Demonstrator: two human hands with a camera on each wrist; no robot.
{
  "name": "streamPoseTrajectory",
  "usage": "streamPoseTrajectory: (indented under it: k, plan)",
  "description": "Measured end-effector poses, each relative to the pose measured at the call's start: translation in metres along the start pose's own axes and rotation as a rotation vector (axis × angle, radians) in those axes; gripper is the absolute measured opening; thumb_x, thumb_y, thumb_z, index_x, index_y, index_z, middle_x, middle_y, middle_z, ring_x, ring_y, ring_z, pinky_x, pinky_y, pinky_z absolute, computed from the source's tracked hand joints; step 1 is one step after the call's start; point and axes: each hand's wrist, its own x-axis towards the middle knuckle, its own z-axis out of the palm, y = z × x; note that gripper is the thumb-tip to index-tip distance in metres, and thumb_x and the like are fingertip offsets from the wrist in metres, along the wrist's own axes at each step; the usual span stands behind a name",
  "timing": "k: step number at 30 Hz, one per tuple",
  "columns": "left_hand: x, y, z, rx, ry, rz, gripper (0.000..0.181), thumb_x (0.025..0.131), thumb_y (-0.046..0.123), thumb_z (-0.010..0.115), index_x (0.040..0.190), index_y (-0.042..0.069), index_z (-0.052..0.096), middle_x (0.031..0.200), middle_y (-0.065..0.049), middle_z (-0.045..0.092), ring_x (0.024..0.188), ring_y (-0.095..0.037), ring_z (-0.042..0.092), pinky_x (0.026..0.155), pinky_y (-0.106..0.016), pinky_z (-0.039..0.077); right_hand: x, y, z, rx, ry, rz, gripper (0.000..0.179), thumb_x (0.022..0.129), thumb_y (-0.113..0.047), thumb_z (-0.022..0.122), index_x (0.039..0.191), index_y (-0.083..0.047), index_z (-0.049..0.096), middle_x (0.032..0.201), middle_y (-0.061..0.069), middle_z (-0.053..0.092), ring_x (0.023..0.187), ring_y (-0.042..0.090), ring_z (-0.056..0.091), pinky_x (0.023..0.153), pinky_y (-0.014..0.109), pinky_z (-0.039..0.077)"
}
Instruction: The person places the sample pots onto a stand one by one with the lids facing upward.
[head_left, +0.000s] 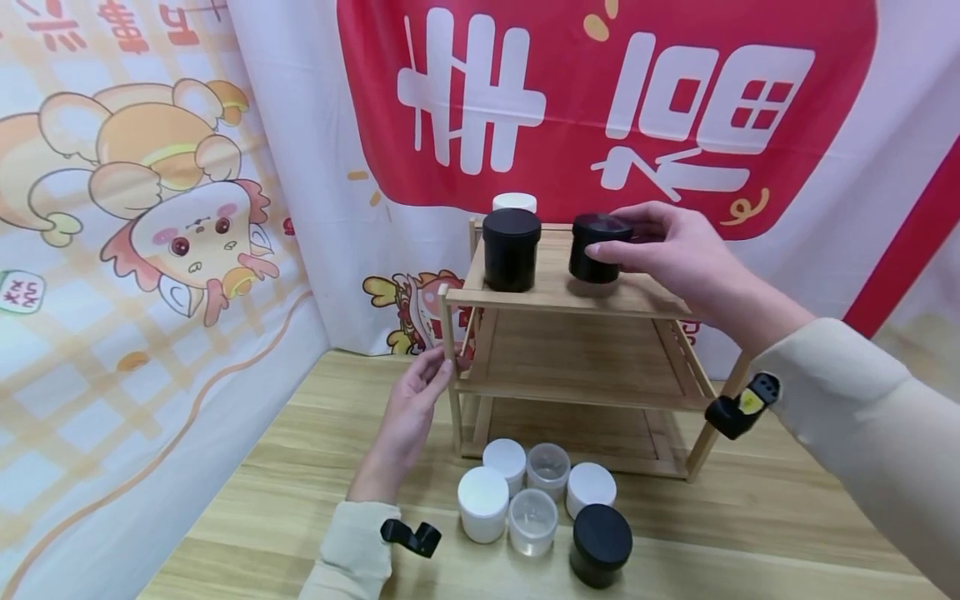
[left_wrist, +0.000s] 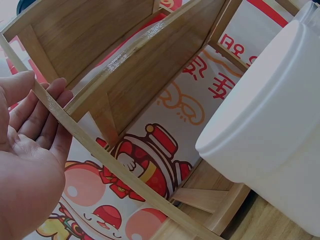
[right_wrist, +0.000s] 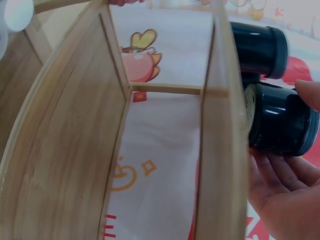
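Observation:
My right hand (head_left: 667, 250) grips a black lidded jar (head_left: 592, 258) between thumb and fingers at the top shelf of a wooden rack (head_left: 577, 304). In the right wrist view the held jar (right_wrist: 282, 120) shows part of its pale underside, close to the shelf; whether it touches the wood I cannot tell. Left of it stands another black jar (head_left: 512, 254), with a white-lidded jar (head_left: 514, 202) behind. My left hand (head_left: 412, 400) pinches the rack's front left post; in the left wrist view thumb and fingers lie on either side of the post (left_wrist: 90, 142).
On the table (head_left: 300, 492) before the rack stand white-lidded jars (head_left: 482, 500), two clear jars (head_left: 532, 521) and a black jar (head_left: 601, 542). The rack's middle shelf (head_left: 577, 350) and lower shelf lie beneath the top one. Printed cloth (head_left: 300, 125) hangs behind and to the left.

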Motion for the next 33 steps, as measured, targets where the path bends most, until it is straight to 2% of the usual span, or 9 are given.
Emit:
streamPoseTrajectory:
  k: [9, 17, 20, 23, 28, 33]
  plan:
    - [0.0, 0.0, -0.001, 0.006, -0.007, 0.005, 0.047, 0.112, 0.018, 0.056, 0.155, 0.001, 0.047, 0.158, -0.019, 0.051, 0.144, -0.023, 0.049, 0.135, -0.05, 0.021, 0.017, 0.0, 0.012, -0.074, 0.001, 0.046, 0.088, 0.09, -0.056, 0.082, 0.162, -0.023, 0.045, 0.162, 0.016, 0.046, 0.145, 0.039, 0.042, 0.117, 0.065, 0.045]
    - [0.001, 0.0, -0.002, 0.003, -0.01, 0.012, 0.045, 0.112, 0.018, 0.055, 0.154, 0.002, 0.049, 0.16, -0.023, 0.049, 0.142, -0.022, 0.053, 0.134, -0.049, 0.022, 0.024, -0.002, 0.016, -0.122, -0.016, 0.079, 0.096, 0.088, -0.063, 0.08, 0.166, -0.027, 0.039, 0.163, 0.015, 0.045, 0.143, 0.039, 0.043, 0.116, 0.066, 0.044]
    - [0.001, 0.0, -0.002, 0.002, -0.005, 0.011, 0.042, 0.112, 0.018, 0.056, 0.152, 0.007, 0.052, 0.159, -0.022, 0.05, 0.14, -0.02, 0.054, 0.135, -0.049, 0.022, 0.026, -0.006, 0.02, -0.128, -0.017, 0.081, 0.094, 0.089, -0.06, 0.081, 0.166, -0.026, 0.04, 0.161, 0.014, 0.048, 0.14, 0.038, 0.046, 0.115, 0.063, 0.044]
    - [0.001, 0.0, -0.002, 0.005, -0.002, 0.011, 0.04, 0.112, 0.018, 0.056, 0.151, 0.009, 0.054, 0.157, -0.021, 0.052, 0.14, -0.02, 0.055, 0.135, -0.049, 0.022, 0.031, -0.01, 0.024, -0.088, -0.007, 0.076, 0.087, 0.091, -0.052, 0.083, 0.163, -0.023, 0.044, 0.16, 0.014, 0.049, 0.141, 0.036, 0.046, 0.118, 0.061, 0.044]
    - [0.001, -0.001, -0.003, 0.006, -0.004, 0.0, 0.044, 0.112, 0.019, 0.056, 0.154, 0.005, 0.05, 0.158, -0.021, 0.05, 0.142, -0.021, 0.052, 0.135, -0.05, 0.022, 0.04, -0.012, 0.03, -0.029, 0.009, 0.073, 0.078, 0.094, -0.04, 0.083, 0.16, -0.017, 0.048, 0.161, 0.015, 0.048, 0.144, 0.036, 0.042, 0.123, 0.059, 0.039]
    - [0.002, 0.0, -0.003, 0.014, -0.01, -0.001, 0.046, 0.112, 0.018, 0.055, 0.155, 0.003, 0.048, 0.158, -0.02, 0.051, 0.143, -0.023, 0.051, 0.136, -0.051, 0.02, 0.046, -0.016, 0.029, -0.01, 0.006, 0.119, 0.08, 0.094, -0.036, 0.084, 0.161, -0.017, 0.045, 0.161, 0.014, 0.046, 0.144, 0.035, 0.043, 0.123, 0.055, 0.042]
